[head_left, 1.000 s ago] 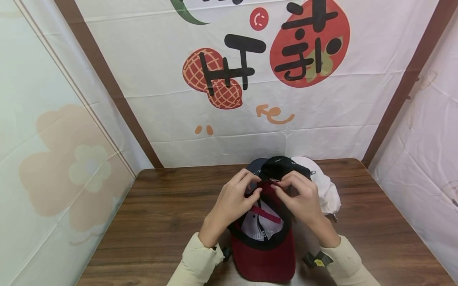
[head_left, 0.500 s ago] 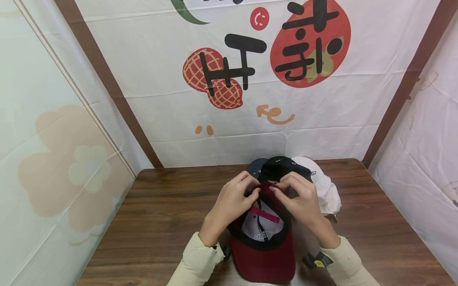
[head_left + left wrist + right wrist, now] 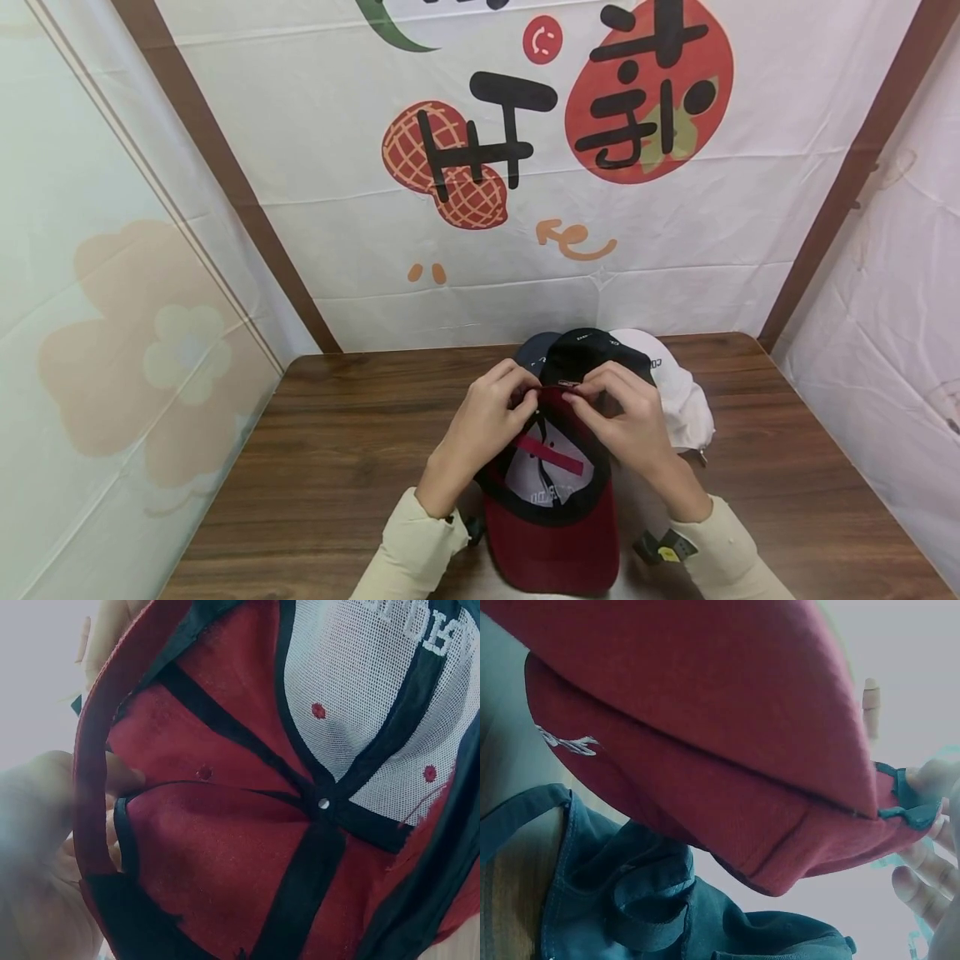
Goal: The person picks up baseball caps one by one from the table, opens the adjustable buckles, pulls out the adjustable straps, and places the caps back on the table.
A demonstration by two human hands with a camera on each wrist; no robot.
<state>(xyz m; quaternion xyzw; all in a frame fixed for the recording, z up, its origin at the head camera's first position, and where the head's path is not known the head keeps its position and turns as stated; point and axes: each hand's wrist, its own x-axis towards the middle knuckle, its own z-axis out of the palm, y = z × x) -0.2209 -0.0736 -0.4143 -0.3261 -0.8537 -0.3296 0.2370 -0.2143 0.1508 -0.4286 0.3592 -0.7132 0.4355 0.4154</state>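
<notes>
A dark red baseball cap [image 3: 552, 550] lies with its inside facing up and its brim toward the person. The left hand [image 3: 480, 421] pinches the cap's back edge between thumb and fingers. Opposite it, the right hand [image 3: 633, 417] pinches the same back edge from the other side. In the left wrist view, a red strap [image 3: 90, 780] runs past the left thumb, and the white mesh lining [image 3: 337, 675] shows inside the crown. Thumb and fingers of the right hand sit at the dark-taped edge [image 3: 911, 806] in the right wrist view.
Behind the red cap stand a black cap [image 3: 596, 350], a navy cap [image 3: 536, 350] and a white cap [image 3: 686, 400] close together. They are at the far side of the wooden table [image 3: 360, 450], before a white printed cloth [image 3: 345, 242].
The left hand has shifted slightly left and the fingertips of both hands have come down a little with the cap's back edge. The pinkish-red strip inside the cap has shifted slightly left.
</notes>
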